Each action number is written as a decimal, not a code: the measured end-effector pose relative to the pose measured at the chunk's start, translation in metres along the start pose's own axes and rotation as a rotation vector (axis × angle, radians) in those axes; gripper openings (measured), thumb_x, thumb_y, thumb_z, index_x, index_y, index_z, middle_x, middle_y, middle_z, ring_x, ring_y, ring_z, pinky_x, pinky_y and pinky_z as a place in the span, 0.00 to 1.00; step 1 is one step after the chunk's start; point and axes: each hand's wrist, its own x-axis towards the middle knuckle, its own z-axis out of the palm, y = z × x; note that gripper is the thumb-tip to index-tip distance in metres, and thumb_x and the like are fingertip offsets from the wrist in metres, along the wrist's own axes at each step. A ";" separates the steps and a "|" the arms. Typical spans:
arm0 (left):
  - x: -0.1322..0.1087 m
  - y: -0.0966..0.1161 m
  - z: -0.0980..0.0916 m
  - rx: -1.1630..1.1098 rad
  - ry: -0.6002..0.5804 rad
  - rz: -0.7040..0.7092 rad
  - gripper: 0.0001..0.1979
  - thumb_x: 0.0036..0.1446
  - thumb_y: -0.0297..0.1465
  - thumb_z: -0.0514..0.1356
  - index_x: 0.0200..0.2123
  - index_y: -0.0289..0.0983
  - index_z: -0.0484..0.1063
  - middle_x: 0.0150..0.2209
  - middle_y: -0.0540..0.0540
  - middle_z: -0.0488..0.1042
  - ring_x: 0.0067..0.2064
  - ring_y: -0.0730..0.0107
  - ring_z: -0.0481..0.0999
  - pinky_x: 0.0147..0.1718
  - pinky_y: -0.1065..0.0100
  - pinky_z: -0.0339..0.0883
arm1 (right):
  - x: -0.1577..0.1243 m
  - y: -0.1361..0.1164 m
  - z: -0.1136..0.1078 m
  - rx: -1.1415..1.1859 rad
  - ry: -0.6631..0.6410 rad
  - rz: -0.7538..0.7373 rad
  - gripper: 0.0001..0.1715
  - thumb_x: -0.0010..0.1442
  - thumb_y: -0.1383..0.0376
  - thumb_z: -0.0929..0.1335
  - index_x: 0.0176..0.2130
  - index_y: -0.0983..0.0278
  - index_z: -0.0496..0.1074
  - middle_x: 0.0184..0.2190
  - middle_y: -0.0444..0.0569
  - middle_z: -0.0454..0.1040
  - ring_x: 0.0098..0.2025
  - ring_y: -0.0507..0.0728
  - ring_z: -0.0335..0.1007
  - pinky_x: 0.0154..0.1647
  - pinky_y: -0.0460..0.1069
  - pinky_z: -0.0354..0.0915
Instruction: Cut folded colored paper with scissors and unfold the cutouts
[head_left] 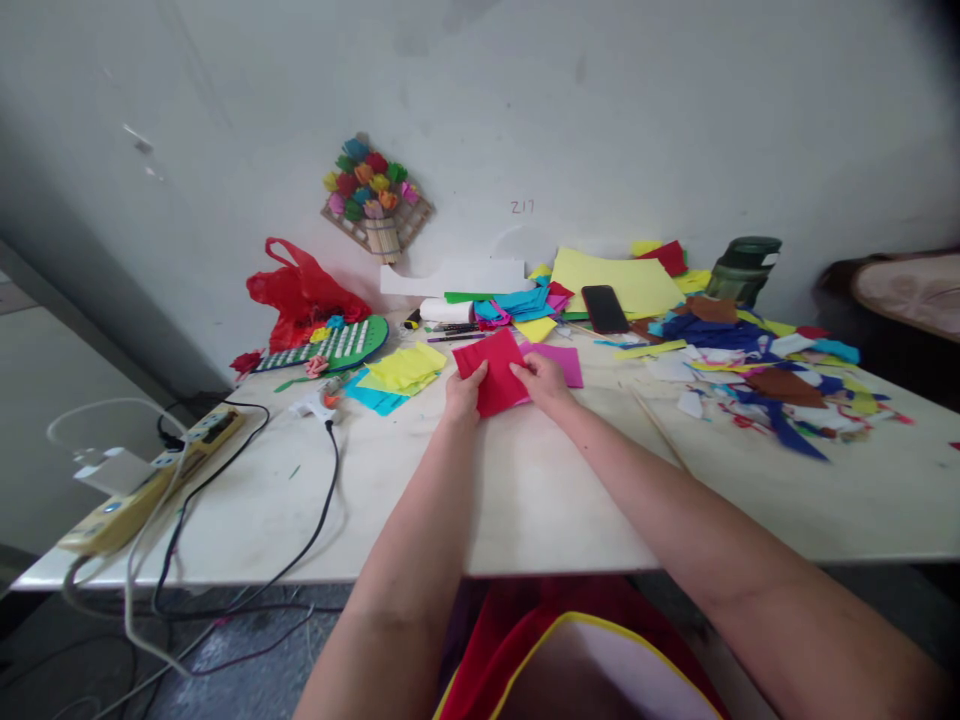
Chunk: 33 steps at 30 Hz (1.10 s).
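Both hands grip a red sheet (493,368), which looks like crepe paper or thin felt, just above the table (555,480). My left hand (465,392) pinches its left edge, thumb on top. My right hand (544,381) has the right edge between thumb and fingers. Behind the right hand lies a magenta sheet (567,364), partly covered by the hand. To the left of the red sheet, a stack of yellow sheets (405,368) rests over blue sheets (375,396). A white glue gun (315,405) lies further left, its black cord trailing toward the table edge.
A yellow power strip (157,490) with cords sits at the left edge. Coloured scraps (780,370) pile up on the right, near a green bottle (744,268). A phone (604,310) and a red plastic bag (300,290) lie at the back. A thin stick (660,430) lies by my right forearm.
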 end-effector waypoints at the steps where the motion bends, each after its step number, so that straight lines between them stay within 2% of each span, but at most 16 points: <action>1: 0.000 0.000 0.000 0.003 -0.010 -0.004 0.14 0.42 0.30 0.68 0.34 0.33 0.72 0.33 0.41 0.78 0.40 0.58 0.77 0.43 0.57 0.70 | 0.001 0.001 0.000 0.008 0.011 0.015 0.16 0.51 0.56 0.64 0.20 0.60 0.55 0.18 0.40 0.57 0.23 0.52 0.55 0.26 0.47 0.54; 5: 0.003 -0.001 -0.001 -0.006 -0.074 -0.017 0.13 0.43 0.32 0.67 0.32 0.32 0.72 0.31 0.41 0.77 0.40 0.58 0.77 0.43 0.58 0.69 | 0.004 0.006 -0.001 0.044 0.068 0.052 0.12 0.53 0.57 0.62 0.25 0.60 0.58 0.22 0.43 0.63 0.26 0.54 0.60 0.28 0.48 0.58; 9: 0.007 -0.003 -0.002 0.008 -0.025 -0.016 0.13 0.46 0.37 0.65 0.29 0.33 0.70 0.27 0.44 0.76 0.38 0.62 0.77 0.41 0.61 0.69 | 0.006 0.014 0.002 0.072 0.142 0.028 0.11 0.53 0.55 0.62 0.29 0.60 0.60 0.24 0.45 0.66 0.28 0.56 0.62 0.32 0.51 0.59; 13: 0.010 -0.004 -0.003 0.053 -0.012 -0.009 0.15 0.48 0.40 0.63 0.27 0.33 0.69 0.25 0.45 0.74 0.34 0.64 0.76 0.36 0.65 0.69 | 0.008 0.018 0.003 0.070 0.194 0.011 0.13 0.54 0.54 0.62 0.30 0.60 0.60 0.25 0.47 0.68 0.30 0.58 0.63 0.33 0.52 0.59; 17: 0.014 -0.006 -0.007 0.204 0.048 0.071 0.15 0.48 0.42 0.61 0.25 0.34 0.68 0.21 0.49 0.71 0.30 0.68 0.74 0.30 0.71 0.66 | 0.009 0.018 0.002 0.032 0.225 0.010 0.12 0.55 0.55 0.61 0.30 0.60 0.59 0.25 0.48 0.68 0.30 0.58 0.64 0.33 0.52 0.59; 21: 0.015 -0.004 -0.009 0.357 0.093 0.164 0.14 0.48 0.41 0.61 0.24 0.34 0.68 0.20 0.50 0.70 0.30 0.69 0.73 0.27 0.73 0.64 | 0.008 0.016 0.000 -0.006 0.231 0.001 0.10 0.56 0.57 0.61 0.30 0.61 0.59 0.27 0.50 0.69 0.31 0.58 0.66 0.36 0.53 0.61; 24: 0.009 0.001 -0.007 0.335 -0.022 0.117 0.11 0.45 0.36 0.63 0.28 0.33 0.70 0.21 0.49 0.72 0.29 0.68 0.74 0.29 0.70 0.66 | 0.008 0.015 0.000 -0.019 0.247 0.007 0.10 0.55 0.57 0.61 0.30 0.61 0.60 0.27 0.50 0.70 0.31 0.59 0.67 0.36 0.54 0.61; 27: 0.003 0.007 -0.005 0.314 -0.228 -0.017 0.11 0.39 0.26 0.63 0.32 0.33 0.71 0.25 0.47 0.75 0.29 0.68 0.75 0.32 0.67 0.68 | 0.009 0.015 -0.001 -0.034 0.267 0.038 0.10 0.55 0.57 0.61 0.31 0.62 0.61 0.26 0.51 0.70 0.31 0.60 0.67 0.35 0.54 0.61; 29: 0.002 0.010 -0.006 0.377 -0.272 -0.042 0.12 0.38 0.23 0.62 0.31 0.32 0.72 0.26 0.47 0.75 0.29 0.68 0.75 0.33 0.67 0.68 | 0.009 0.015 -0.002 -0.041 0.295 0.057 0.10 0.55 0.58 0.61 0.31 0.63 0.62 0.26 0.51 0.69 0.32 0.60 0.67 0.35 0.54 0.61; 31: 0.005 0.012 -0.007 0.483 -0.186 0.004 0.11 0.38 0.22 0.61 0.30 0.33 0.72 0.24 0.48 0.74 0.27 0.70 0.74 0.30 0.69 0.68 | 0.008 0.014 -0.003 -0.034 0.315 0.067 0.10 0.55 0.58 0.61 0.31 0.63 0.62 0.27 0.51 0.69 0.32 0.60 0.67 0.35 0.53 0.61; 33: 0.010 0.015 -0.011 0.596 -0.002 0.086 0.08 0.40 0.23 0.61 0.29 0.33 0.71 0.22 0.49 0.72 0.24 0.72 0.72 0.25 0.72 0.67 | 0.008 0.014 -0.004 -0.020 0.318 0.082 0.10 0.55 0.57 0.61 0.30 0.62 0.62 0.26 0.50 0.68 0.31 0.59 0.66 0.34 0.53 0.61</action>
